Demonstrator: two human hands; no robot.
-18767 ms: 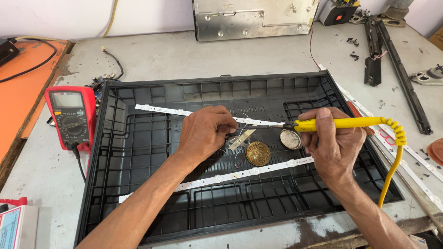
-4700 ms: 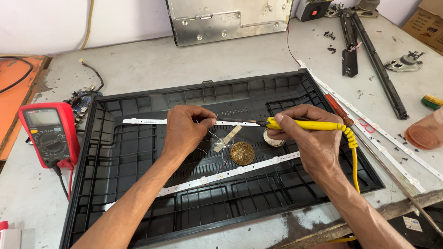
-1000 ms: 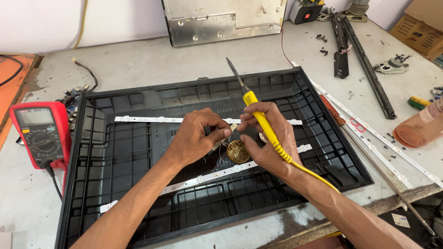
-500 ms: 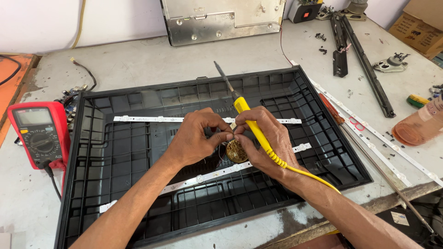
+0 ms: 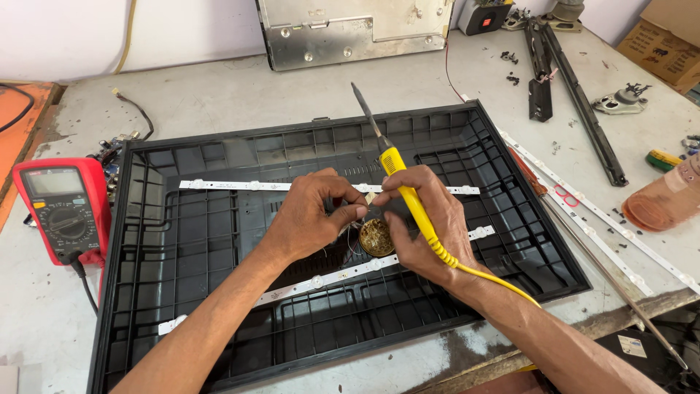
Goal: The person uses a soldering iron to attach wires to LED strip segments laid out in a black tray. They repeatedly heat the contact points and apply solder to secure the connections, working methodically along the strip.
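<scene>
hands meet over the black ribbed plastic tray [image 5: 219, 306] on the grey tabletop [image 5: 219, 95]: the right hand [image 5: 426, 226] is closed around a yellow-handled soldering iron [image 5: 405, 190], tip up, while the left hand [image 5: 310, 215] pinches something small beside a round brass tin [image 5: 377, 237].

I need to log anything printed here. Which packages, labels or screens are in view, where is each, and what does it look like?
Multimeter: left of the black tray, red case, grey rectangular screen above a round dial.
Cardboard box: top right corner, brown, with a printed mark on its side.
Sticker: bottom right below the table edge, small white rectangle.
Black device: top edge, boxy, with a small red patch.
</scene>
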